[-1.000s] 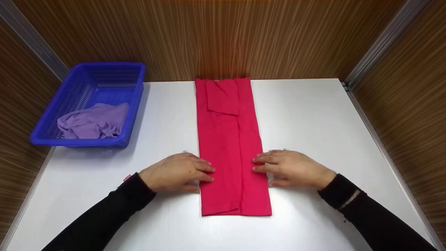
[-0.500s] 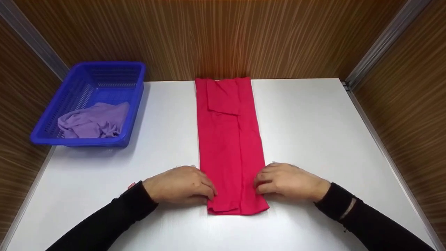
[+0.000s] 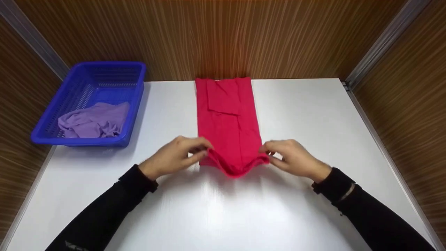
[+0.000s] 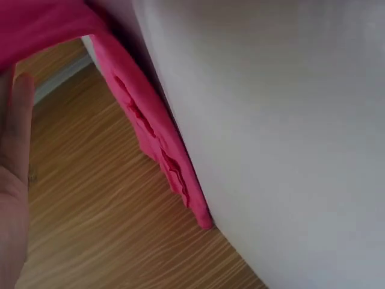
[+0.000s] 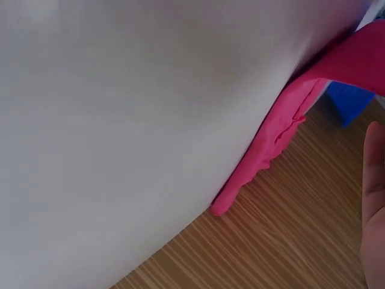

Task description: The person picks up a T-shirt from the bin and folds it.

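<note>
A red folded cloth garment (image 3: 228,129) lies lengthwise on the white table, its far end at the wooden back wall. Its near end is lifted and sags in a curve between the two hands. My left hand (image 3: 179,155) pinches the left corner of that end between thumb and fingers. At the opposite corner my right hand (image 3: 294,158) pinches the cloth the same way. In the left wrist view the raised cloth (image 4: 48,27) bends up off the table beside the fingers. The right wrist view shows the lifted cloth (image 5: 355,57) too, with part of the hand at the edge.
A blue plastic basket (image 3: 134,118) stands at the back left of the table, with a crumpled lilac cloth (image 3: 95,120) inside. Wood-patterned panels (image 3: 223,38) enclose the back and both sides. White table surface (image 3: 306,111) lies to the right of the garment.
Both hands went from lying on the garment's sides to gripping its near corners. They have raised that end and carried it away from the table's front, toward the back wall.
</note>
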